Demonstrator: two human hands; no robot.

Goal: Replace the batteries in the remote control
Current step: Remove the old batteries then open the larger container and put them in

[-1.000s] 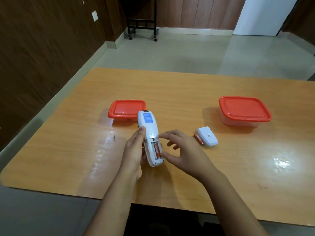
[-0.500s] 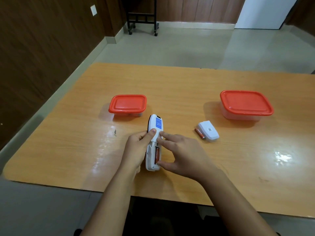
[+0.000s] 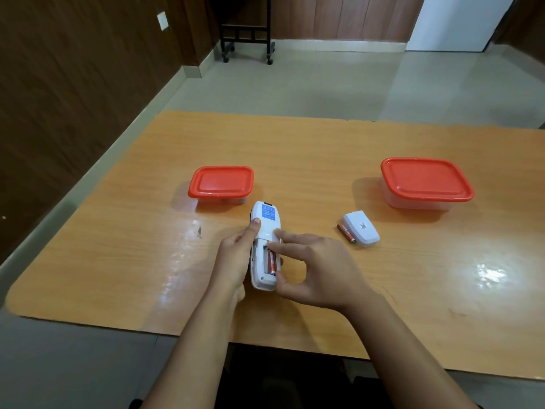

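A white remote control (image 3: 264, 228) lies back-up near the table's middle front, with a blue label and its battery bay uncovered. My left hand (image 3: 236, 255) grips it along its left side, thumb on the back. One orange battery (image 3: 271, 262) sits in the bay. My right hand (image 3: 309, 267) pinches that battery, fingertips at its far end and thumb at the remote's near end. The white battery cover (image 3: 361, 229) lies to the right on the table, with a second orange battery (image 3: 346, 232) touching its left edge.
A small red-lidded container (image 3: 221, 183) stands just beyond the remote. A larger red-lidded clear container (image 3: 426, 183) stands at the right. The wooden table (image 3: 309, 154) ends close to my body. A black wheeled stand (image 3: 246, 36) is on the floor far behind.
The remote has come down flatter and nearer to me. My right hand moved from hovering over the bay to pinching the battery in it.
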